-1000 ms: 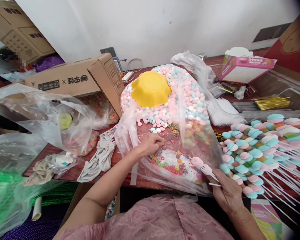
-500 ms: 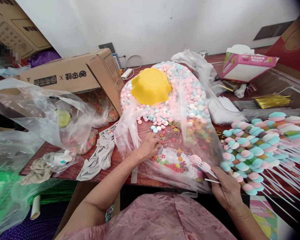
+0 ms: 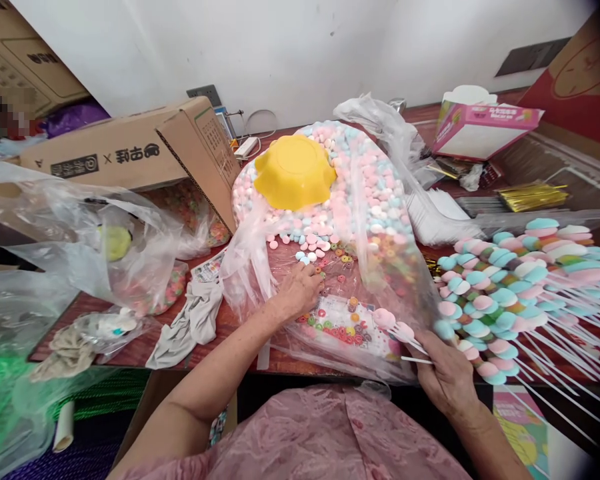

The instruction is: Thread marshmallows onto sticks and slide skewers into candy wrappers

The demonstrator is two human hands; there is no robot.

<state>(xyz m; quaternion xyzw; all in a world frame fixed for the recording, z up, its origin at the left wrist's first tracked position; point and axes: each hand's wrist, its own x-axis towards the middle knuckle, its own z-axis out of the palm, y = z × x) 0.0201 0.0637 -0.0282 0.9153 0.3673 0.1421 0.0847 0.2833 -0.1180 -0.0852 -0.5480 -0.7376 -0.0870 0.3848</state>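
Observation:
My left hand (image 3: 301, 292) rests on the clear plastic sheet with its fingers bent together at some ring-shaped candies (image 3: 341, 279). Whatever lies under those fingertips is hidden. Just beyond them are loose pink, white and blue marshmallows (image 3: 311, 245). At the front right, my right hand (image 3: 445, 370) is closed around thin white sticks (image 3: 416, 347); pink marshmallows (image 3: 384, 319) are threaded on the far end. Between the hands, more coloured ring candies (image 3: 347, 333) lie over a printed white sheet. Finished-looking marshmallow skewers (image 3: 500, 293) are piled right beside my right hand.
A yellow scalloped bowl (image 3: 295, 172) lies upside down on the big marshmallow heap (image 3: 375, 173). To the left are a cardboard box (image 3: 130, 150), grey cloth (image 3: 193, 320) and plastic bags. A pink carton (image 3: 485, 130) and gold ties (image 3: 533, 197) sit at the back right.
The view has turned a little, so the scene sits slightly farther left. My left hand has shifted slightly right across the ring candies. My right hand keeps its hold on the sticks.

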